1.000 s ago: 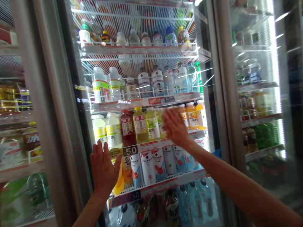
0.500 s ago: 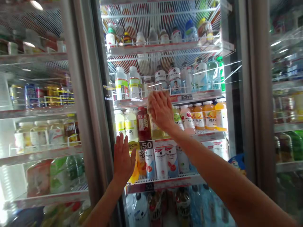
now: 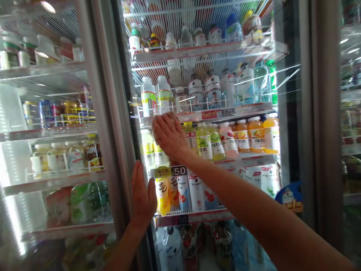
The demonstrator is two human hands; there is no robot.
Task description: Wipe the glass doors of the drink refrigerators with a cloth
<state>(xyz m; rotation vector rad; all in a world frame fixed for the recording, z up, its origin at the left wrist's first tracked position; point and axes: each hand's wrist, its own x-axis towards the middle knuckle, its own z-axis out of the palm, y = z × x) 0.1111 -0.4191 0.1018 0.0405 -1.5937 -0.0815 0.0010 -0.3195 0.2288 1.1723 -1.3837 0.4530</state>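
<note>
I face a glass-door drinks cooler (image 3: 284,124). My right hand (image 3: 169,137) lies flat against the glass with fingers stretched and together, in front of the yellow-green bottle row (image 3: 208,141), near the door's left side. A pale edge shows under its fingertips; I cannot make out what it is. My left hand (image 3: 142,195) rests flat with fingers pointing up at the door's left edge, beside the grey frame (image 3: 109,124) and in front of a yellow bottle (image 3: 163,195). Neither hand grips anything.
Several wire shelves hold bottles behind the glass, with price strips (image 3: 172,171) on their fronts. A second cooler (image 3: 50,150) with cans and bottles stands at the left. A dark frame (image 3: 324,131) and another glass door are at the right.
My right hand has slid leftward and slightly up across the glass, from the orange bottles toward the door's left side. My left hand has stayed flat at the door's lower left edge.
</note>
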